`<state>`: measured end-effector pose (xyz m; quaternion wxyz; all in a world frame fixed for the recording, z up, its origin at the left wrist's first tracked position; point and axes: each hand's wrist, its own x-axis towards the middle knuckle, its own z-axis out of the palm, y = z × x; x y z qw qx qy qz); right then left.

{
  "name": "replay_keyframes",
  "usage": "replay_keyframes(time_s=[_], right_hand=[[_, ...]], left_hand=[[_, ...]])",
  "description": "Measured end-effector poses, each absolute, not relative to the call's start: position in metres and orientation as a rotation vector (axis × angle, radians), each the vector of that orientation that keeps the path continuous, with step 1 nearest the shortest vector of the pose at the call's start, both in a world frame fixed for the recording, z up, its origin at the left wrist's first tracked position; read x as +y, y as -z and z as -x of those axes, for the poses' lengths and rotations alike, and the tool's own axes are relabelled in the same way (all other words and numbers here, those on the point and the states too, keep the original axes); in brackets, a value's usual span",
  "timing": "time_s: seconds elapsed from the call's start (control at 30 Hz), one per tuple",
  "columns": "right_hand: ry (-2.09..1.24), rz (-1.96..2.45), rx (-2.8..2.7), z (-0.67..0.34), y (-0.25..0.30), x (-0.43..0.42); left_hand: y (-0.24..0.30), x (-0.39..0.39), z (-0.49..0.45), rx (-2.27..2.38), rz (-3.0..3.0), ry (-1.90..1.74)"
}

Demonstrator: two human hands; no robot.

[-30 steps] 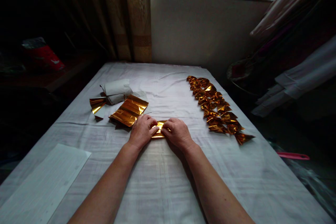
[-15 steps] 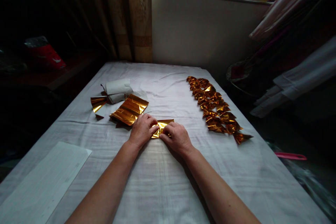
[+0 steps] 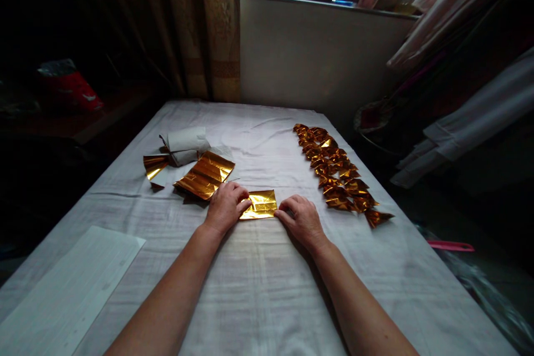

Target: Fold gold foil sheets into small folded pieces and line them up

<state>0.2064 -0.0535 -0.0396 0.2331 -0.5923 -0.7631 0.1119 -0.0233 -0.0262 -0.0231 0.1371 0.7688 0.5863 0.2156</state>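
Observation:
A folded sheet of gold foil paper [image 3: 262,204] lies flat between my hands, creased across its shiny face. My left hand [image 3: 227,207] grips its left end, thumb on top and fingers curled. At the right edge, my right hand [image 3: 301,219] has thumb and forefinger pinched at the near corner of the foil. Beyond my left hand rests a stack of gold foil sheets [image 3: 205,174], beside a fanned gold piece [image 3: 155,166] and some rolled pale paper [image 3: 186,142]. Rows of folded gold foil pieces [image 3: 334,169] sit to the right.
A pale sheet of paper [image 3: 75,289] lies at the near left of the cloth-covered table [image 3: 250,300]. Clothes [image 3: 467,128] hang along the right side. A curtain [image 3: 212,28] and a wall stand behind the table's far edge. A pink handle [image 3: 451,246] shows beyond the right edge.
My right hand has slid rightward from the middle of the foil to its right edge, uncovering more of the foil. The left hand stays in place. The view has tilted slightly.

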Motion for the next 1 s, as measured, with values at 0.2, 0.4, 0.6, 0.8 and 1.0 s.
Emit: replay_keyframes(time_s=[0.2, 0.4, 0.6, 0.8, 1.0], right_hand=[[-0.134, 1.576, -2.075, -0.203, 0.042, -0.062], [-0.176, 1.501, -2.469, -0.182, 0.035, -0.076], [-0.261, 1.561, -2.576, -0.187, 0.033, -0.088], [-0.275, 1.569, -2.566, -0.191, 0.033, -0.093], [-0.303, 1.575, -2.563, -0.190, 0.035, -0.092]], left_hand=[[0.023, -0.026, 0.023, 1.712, -2.227, -0.605], [0.025, -0.025, 0.024, 1.695, -2.259, -0.624], [0.024, -0.026, 0.024, 1.701, -2.273, -0.618], [0.020, -0.035, 0.018, 1.754, -2.331, -0.545], [0.023, -0.047, 0.010, 1.803, -2.323, -0.532]])
